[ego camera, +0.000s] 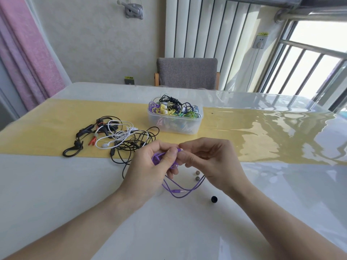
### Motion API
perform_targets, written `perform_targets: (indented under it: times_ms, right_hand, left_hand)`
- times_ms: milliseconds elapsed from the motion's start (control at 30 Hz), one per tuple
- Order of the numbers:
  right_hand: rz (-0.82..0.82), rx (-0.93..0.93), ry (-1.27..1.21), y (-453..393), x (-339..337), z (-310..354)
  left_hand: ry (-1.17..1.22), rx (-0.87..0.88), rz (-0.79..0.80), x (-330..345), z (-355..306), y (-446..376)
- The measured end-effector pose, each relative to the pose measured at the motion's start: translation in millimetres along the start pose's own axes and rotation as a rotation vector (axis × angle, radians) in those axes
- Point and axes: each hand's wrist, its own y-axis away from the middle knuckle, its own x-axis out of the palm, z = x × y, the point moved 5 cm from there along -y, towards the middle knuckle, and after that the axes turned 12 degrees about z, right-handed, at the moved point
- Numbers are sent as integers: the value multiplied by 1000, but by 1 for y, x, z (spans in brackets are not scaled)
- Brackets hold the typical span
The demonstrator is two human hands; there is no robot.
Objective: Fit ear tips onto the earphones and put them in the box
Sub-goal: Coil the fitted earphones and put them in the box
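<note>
Nearest the camera, both forearms enter from the bottom corners of the frame and meet at centre above the white table [56, 194]. A single black ear tip [214, 199] lies on the table at lower centre right, apart from the other items.

The purple earphones [175, 191] hang as a cable loop below the hands, just above or on the table; which cannot be determined. Two small grey ear tips [197, 175] lie side by side at centre, just beside the right wrist and near the cable.

The left hand [150, 166] has its fingers curled round a gathered bundle of the purple cable, thumb pressed on top. The right hand [208, 158] pinches the purple earphone end with thumb and forefinger, touching the left thumb. The earbud itself is hidden between the fingers.

Beyond the hands, at centre left, a tangle of black, white and red earphones [116, 136] lies on the yellow runner [47, 136].

Further back, at upper centre, the clear plastic box [175, 121] stands on the runner, filled with coiled earphones in mixed colours.

At the far table edge stands a grey chair [186, 72].
</note>
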Motion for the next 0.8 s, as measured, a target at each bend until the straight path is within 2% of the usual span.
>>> perform_targets:
  times_ms: [300,400,533,800]
  right_hand:
    - [-33,-102,100,1,0,3]
    - [22,-67,43,0,1,3]
    - [-16,-1,-74,-3,-3,-1]
    - [7,-28,33,0,0,4]
  left_hand:
    - [119,-9,-36,-2,1,-1]
    - [101,0,-57,-4,-1,-2]
    - [107,2,-51,-3,-2,-1]
    - [70,24,-79,-4,-3,0]
